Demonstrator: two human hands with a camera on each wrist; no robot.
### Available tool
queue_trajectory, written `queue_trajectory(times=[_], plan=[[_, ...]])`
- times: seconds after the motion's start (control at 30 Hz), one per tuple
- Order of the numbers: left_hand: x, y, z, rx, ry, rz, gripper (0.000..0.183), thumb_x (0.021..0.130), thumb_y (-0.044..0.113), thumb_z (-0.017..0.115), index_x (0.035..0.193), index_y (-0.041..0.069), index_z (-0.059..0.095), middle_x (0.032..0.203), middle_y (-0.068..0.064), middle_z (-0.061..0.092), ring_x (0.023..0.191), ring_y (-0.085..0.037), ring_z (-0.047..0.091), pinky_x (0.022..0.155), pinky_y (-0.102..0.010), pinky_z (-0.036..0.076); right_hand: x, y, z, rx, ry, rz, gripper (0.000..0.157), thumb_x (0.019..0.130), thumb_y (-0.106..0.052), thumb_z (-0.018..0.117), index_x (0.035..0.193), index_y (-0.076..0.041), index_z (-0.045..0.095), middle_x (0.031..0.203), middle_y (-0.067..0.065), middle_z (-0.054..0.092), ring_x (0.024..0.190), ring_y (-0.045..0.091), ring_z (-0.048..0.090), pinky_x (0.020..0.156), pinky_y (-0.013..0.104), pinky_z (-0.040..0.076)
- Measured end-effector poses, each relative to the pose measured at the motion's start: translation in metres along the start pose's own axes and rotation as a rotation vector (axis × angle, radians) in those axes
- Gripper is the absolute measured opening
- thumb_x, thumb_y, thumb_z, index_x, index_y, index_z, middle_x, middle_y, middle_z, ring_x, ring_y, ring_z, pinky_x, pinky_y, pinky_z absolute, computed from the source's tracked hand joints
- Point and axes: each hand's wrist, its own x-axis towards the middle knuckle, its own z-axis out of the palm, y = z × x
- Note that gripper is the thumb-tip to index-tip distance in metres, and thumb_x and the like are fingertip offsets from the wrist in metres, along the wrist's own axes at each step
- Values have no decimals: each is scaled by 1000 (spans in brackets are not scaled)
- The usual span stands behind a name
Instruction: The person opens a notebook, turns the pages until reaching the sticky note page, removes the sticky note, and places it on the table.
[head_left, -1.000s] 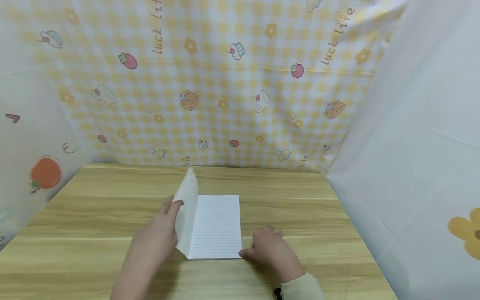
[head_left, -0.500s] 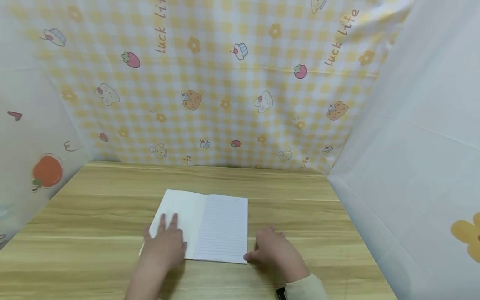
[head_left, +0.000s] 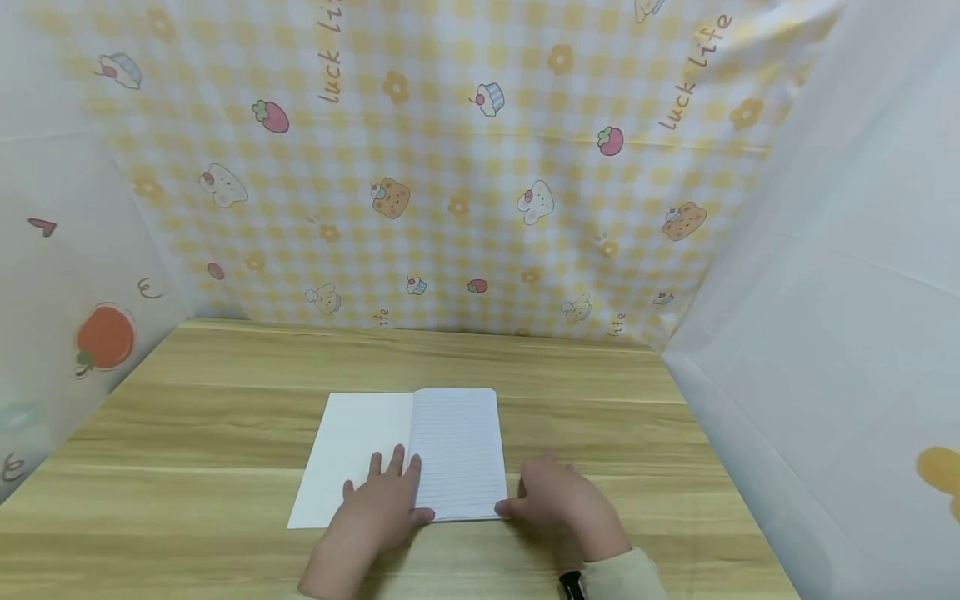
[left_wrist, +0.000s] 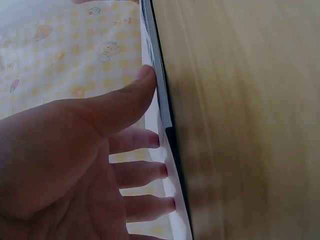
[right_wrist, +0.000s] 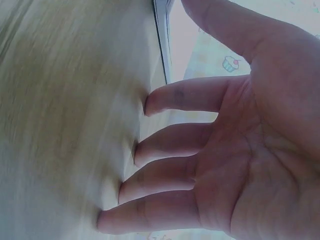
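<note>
A notebook [head_left: 459,454] lies spread on the wooden table, its lined page on the right and a blank white inner cover [head_left: 356,442] on the left. My left hand [head_left: 381,504] presses near the fold with fingers spread and straight, the thumb at the bottom edge of the lined page. In the left wrist view the fingertips [left_wrist: 160,170] touch the paper, and the notebook's dark cover edge [left_wrist: 165,95] shows. My right hand [head_left: 566,500] rests at the lower right corner, thumb on the page corner, its other fingers [right_wrist: 170,142] touching the table beside the notebook.
The wood-grain table [head_left: 600,400] extends around the notebook. A yellow checked cloth [head_left: 450,167] with cartoon prints hangs behind it, and white cloth walls [head_left: 840,333] stand on either side. A dark band [head_left: 572,583] shows by the right sleeve [head_left: 626,575].
The left hand has turned the raised leaf over to the left, where it now lies flat. That hand then slid right to the fold. The right hand has stayed at the corner.
</note>
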Motion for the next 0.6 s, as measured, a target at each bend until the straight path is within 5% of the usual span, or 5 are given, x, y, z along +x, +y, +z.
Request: queue_trajectory(times=[0.43,0.6], plan=[[1,2,0,-1,-12,21,91,80,44,91,155,6,54,172,-20,36,150,-71,26,102,-97,23,0,-3,4,-35,35,4,51,91,-43,82,69,-8,53,130,48,62,131,62,59,117,79,36],[3,6,0,-3,-25,1,93,82,53,88,154,5,54,172,-20,35,152,-71,23,103,-97,22,8,0,11,-62,57,-3,56,89,-45,84,60,-8,54,112,39,73,136,65,53,112,83,36]])
